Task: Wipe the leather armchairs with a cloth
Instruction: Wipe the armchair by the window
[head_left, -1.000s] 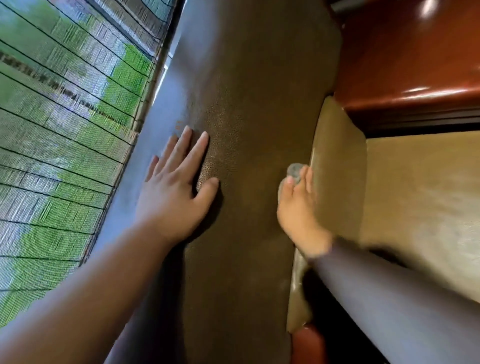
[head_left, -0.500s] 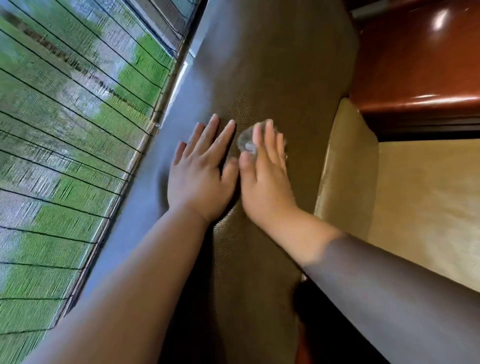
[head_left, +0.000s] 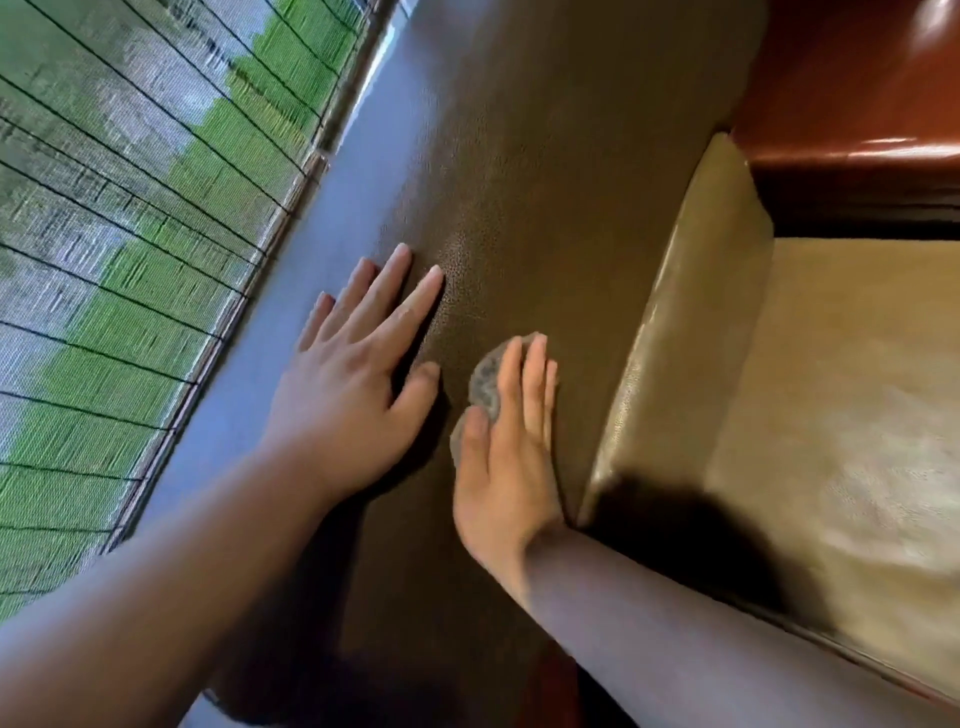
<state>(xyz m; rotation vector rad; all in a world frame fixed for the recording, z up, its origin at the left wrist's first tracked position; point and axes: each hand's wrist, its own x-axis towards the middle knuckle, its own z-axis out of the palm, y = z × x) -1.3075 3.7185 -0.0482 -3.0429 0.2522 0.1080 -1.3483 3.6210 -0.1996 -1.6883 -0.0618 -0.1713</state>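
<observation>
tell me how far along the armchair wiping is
Done: cannot tell; no wiped patch shows on the leather. In hand: the right hand presses a grey cloth flat on the brown armchair back, with the left hand resting flat beside it. Left: the tan seat cushion.

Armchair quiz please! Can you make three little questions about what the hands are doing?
1. True or false: the left hand lies flat on the brown armchair back and holds nothing.
2. Which hand presses the grey cloth? A) left B) right C) both
3. Fill in: to the right of the right hand is the tan seat ____.

Key: 1 true; 2 B; 3 cushion.
</observation>
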